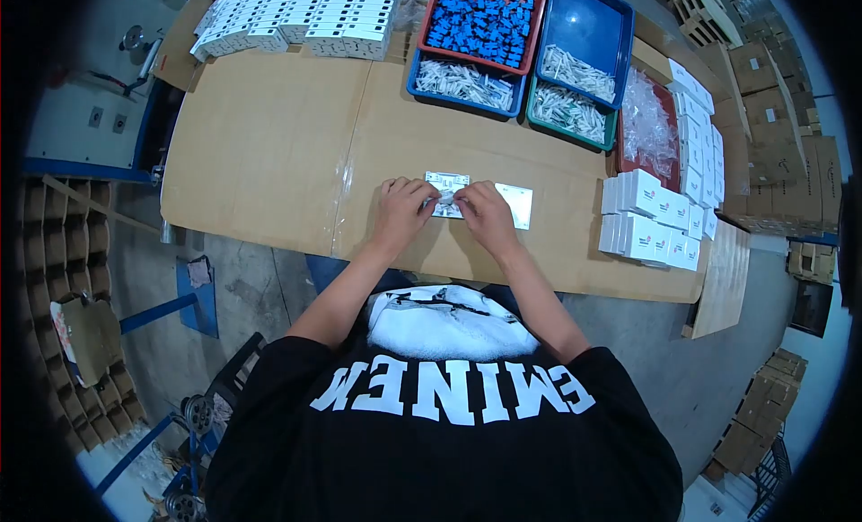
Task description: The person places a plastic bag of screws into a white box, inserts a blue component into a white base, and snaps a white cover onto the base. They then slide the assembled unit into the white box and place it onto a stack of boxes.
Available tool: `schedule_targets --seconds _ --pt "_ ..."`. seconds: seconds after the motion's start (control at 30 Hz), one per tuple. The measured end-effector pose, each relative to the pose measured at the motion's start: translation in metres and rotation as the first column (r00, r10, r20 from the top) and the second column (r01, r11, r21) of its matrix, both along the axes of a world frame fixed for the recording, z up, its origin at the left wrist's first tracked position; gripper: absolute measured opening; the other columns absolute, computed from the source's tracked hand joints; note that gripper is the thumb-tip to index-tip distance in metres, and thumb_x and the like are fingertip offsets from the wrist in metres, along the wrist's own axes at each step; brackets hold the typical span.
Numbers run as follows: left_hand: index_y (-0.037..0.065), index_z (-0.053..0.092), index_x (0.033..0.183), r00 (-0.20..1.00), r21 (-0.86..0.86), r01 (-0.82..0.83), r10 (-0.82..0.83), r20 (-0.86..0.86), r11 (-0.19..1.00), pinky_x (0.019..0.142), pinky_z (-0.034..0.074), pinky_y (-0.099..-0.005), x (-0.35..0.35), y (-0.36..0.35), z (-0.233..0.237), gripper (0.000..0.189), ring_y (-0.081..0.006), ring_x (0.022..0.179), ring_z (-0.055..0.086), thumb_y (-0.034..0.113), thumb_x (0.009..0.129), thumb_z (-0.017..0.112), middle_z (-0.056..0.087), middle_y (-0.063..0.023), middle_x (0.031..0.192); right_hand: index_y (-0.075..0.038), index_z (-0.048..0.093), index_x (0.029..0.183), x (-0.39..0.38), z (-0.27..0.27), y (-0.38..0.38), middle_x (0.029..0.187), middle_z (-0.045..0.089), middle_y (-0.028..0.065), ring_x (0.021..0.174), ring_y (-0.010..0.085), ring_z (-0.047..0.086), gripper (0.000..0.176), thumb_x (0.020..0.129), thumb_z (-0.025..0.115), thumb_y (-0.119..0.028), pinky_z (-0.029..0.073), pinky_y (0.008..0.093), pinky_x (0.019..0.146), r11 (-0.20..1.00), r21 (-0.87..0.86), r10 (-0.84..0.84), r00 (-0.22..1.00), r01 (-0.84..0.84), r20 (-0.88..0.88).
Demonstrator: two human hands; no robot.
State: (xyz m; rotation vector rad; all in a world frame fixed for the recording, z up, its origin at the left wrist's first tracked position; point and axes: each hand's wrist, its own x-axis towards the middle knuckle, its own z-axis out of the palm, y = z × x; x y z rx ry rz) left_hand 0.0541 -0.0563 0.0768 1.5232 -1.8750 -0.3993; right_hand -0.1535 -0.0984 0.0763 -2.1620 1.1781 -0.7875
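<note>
On the cardboard-covered table, a small flat white piece with grey print (446, 181) lies between my hands. Its right neighbour is a plain white panel (518, 203), partly behind my right hand. My left hand (402, 212) comes in from the left, fingers closed in a pinch over the printed piece's left side. From the right, my right hand (486, 215) pinches just above the same piece, fingertips close to those of the left. A small whitish thing shows between the fingertips; I cannot tell what it is.
At the back stand a red tray of blue parts (480, 24) and blue and green trays (575, 118) holding white sticks. Clear bags fill a red tray (648, 127). White boxes are stacked at the right (651, 217) and back left (350, 24).
</note>
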Motion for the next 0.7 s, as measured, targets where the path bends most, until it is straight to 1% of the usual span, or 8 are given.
schedule_targets --seconds 0.03,0.13,0.3,0.43,0.5,0.53,0.57,0.7 --pt "0.013 0.072 0.095 1.0 0.018 -0.015 0.015 0.007 1.0 0.092 0.042 -0.0392 0.0 0.0 -0.004 0.012 -0.0231 0.094 0.063 0.011 0.085 0.076 0.07 0.0004 0.096 -0.007 0.073 0.094 0.001 -0.004 -0.001 0.093 0.068 0.0047 0.092 0.0273 0.064 0.011 0.084 0.077 -0.009 0.05 0.0402 0.08 0.995 -0.093 0.022 0.999 -0.027 -0.05" --pt "0.013 0.073 0.097 1.0 0.032 -0.028 0.028 0.0 0.999 0.092 0.042 -0.0394 -0.001 0.003 -0.012 0.012 -0.0225 0.094 0.063 0.013 0.085 0.077 0.071 0.0013 0.099 -0.011 0.074 0.092 0.004 -0.01 0.002 0.092 0.069 0.0024 0.094 0.0248 0.062 0.012 0.081 0.078 -0.011 0.045 0.0402 0.084 0.998 -0.048 -0.051 0.988 0.044 -0.147" --pt "0.014 0.077 0.102 0.999 -0.012 0.053 -0.053 -0.006 0.999 0.087 0.044 -0.0387 0.004 0.007 -0.014 0.015 -0.0207 0.094 0.064 0.017 0.088 0.075 0.073 0.0024 0.104 -0.012 0.075 0.09 0.004 -0.007 0.004 0.091 0.069 0.0007 0.095 0.0233 0.061 0.009 0.082 0.079 -0.015 0.042 0.0395 0.085 0.994 -0.074 -0.095 0.983 0.084 -0.158" --pt "0.015 0.078 0.104 0.995 -0.03 0.049 -0.046 0.088 0.998 0.085 0.045 -0.0381 0.006 0.007 -0.011 0.016 -0.0203 0.093 0.065 0.017 0.088 0.075 0.073 0.0018 0.103 -0.012 0.074 0.089 0.006 -0.005 0.002 0.089 0.07 0.0009 0.094 0.0232 0.062 0.009 0.084 0.079 -0.017 0.041 0.041 0.085 0.992 -0.108 -0.09 0.979 0.071 -0.185" --pt "0.015 0.079 0.104 0.994 -0.025 0.044 -0.041 0.105 0.999 0.084 0.045 -0.0379 0.004 0.003 -0.01 0.016 -0.0204 0.092 0.066 0.017 0.088 0.076 0.073 0.0011 0.101 -0.012 0.073 0.089 0.009 -0.003 0.0 0.089 0.07 0.0016 0.092 0.0235 0.063 0.009 0.084 0.078 -0.017 0.041 0.0415 0.084 0.995 -0.039 -0.096 0.976 0.09 -0.194" --pt "0.016 0.079 0.101 0.999 0.199 0.001 0.007 -0.035 0.98 0.084 0.044 -0.0381 0.003 0.0 -0.009 0.014 -0.021 0.088 0.066 0.018 0.087 0.076 0.072 0.0005 0.097 -0.011 0.072 0.089 0.011 -0.001 -0.001 0.089 0.07 0.0022 0.091 0.0238 0.064 0.009 0.085 0.078 -0.017 0.041 0.0419 0.084 0.994 0.028 -0.099 0.975 0.107 -0.2" --pt "0.016 0.078 0.098 0.983 0.416 -0.011 0.085 -0.16 0.909 0.084 0.042 -0.0382 0.002 -0.003 -0.007 0.012 -0.0217 0.085 0.066 0.018 0.087 0.075 0.071 -0.0001 0.093 -0.011 0.072 0.089 0.011 0.001 -0.002 0.089 0.07 0.0022 0.091 0.0238 0.064 0.009 0.085 0.078 -0.017 0.041 0.0419 0.084 0.994 0.027 -0.099 0.975 0.107 -0.2" --pt "0.016 0.077 0.094 0.998 0.358 -0.029 0.044 -0.034 0.933 0.081 0.041 -0.0379 0.003 -0.009 0.0 0.008 -0.0223 0.082 0.067 0.016 0.086 0.075 0.07 -0.001 0.09 -0.011 0.071 0.088 0.007 0.004 -0.006 0.089 0.069 0.0035 0.088 0.0241 0.065 0.008 0.086 0.076 -0.016 0.041 0.0417 0.083 1.0 -0.01 -0.002 0.956 -0.002 -0.294"
